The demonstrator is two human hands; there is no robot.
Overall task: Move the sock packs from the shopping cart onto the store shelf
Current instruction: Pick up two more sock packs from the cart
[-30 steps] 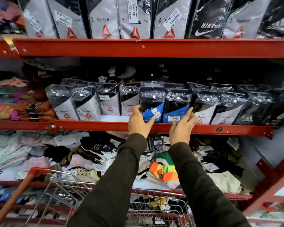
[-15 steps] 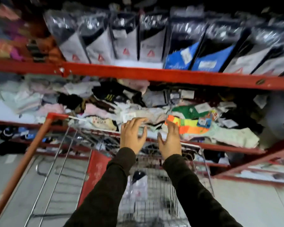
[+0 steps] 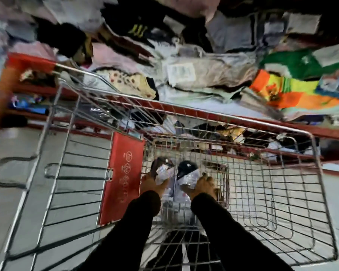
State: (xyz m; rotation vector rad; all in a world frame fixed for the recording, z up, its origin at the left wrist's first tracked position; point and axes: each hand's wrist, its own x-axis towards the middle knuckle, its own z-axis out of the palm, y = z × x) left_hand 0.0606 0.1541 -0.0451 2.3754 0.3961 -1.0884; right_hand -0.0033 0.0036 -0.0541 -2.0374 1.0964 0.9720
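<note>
Both hands now down inside shopping cart, each grasping sock packs.

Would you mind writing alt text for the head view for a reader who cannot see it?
Both hands reach down into a wire shopping cart, the left hand and right hand each on a clear sock pack at its bottom. Beyond the cart, a red shelf holds a jumble of loose socks.

Shopping cart: bare wire metal, shiny. Seat flap at its 9 o'clock: red plastic, matt. Sock packs: clear glossy plastic film, crinkled. Loose socks on shelf, 12 o'clock: soft knit cloth, paper tags. Sleeves: dark matt cloth.
</note>
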